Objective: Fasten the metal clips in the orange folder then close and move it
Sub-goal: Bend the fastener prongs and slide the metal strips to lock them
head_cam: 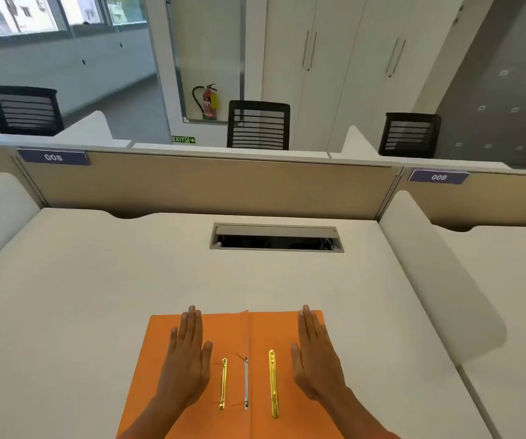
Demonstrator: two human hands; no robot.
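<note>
Two hands, left (pixel 189 353) and right (pixel 314 350), I kept flat and empty on the orange folder (pixel 274 327), flanking its lengthwise metal clips (pixel 246 382).

- A purple plate (pixel 53 157) fixed at the left end of the tan partition's (pixel 208 185) top edge, behind the desk's far edge, bears white digits that read "800"; they look mirror-reversed.
- A second purple plate (pixel 438 177) at the left end of the neighbouring partition's top edge, beyond the desk's far right corner, reads "009".
- A green sign (pixel 183 139) low on the white wall past the partitions, below the glass panel, reads "EXIT", with a running-figure mark and an arrow pointing right.
- The red fire extinguisher (pixel 209 103) behind that glass carries a yellow label and a pale one; their print is too small to read.
</note>
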